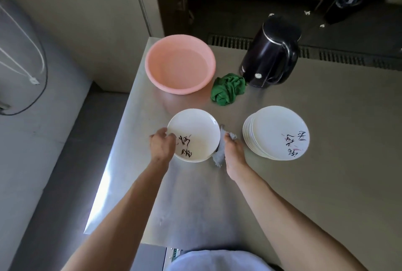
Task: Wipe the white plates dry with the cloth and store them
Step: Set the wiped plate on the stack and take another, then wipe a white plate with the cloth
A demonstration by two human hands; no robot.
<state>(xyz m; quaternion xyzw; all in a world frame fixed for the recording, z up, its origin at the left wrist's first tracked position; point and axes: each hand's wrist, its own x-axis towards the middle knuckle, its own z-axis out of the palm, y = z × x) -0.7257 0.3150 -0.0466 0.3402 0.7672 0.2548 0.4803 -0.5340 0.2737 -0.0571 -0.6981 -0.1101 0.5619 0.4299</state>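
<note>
A white plate (195,133) with black brush writing is held just above the steel table (326,183). My left hand (162,144) grips its left rim, thumb over the edge. My right hand (233,151) holds a pale grey cloth (218,156) against the plate's right rim; part of the cloth hangs below the hand. To the right, a stack of several white plates (272,127) with the same writing sits on the table.
A pink basin (180,66) holding water stands at the table's far left. A crumpled green cloth (228,91) lies beside a black electric kettle (269,55). The table's left edge drops off just left of the held plate.
</note>
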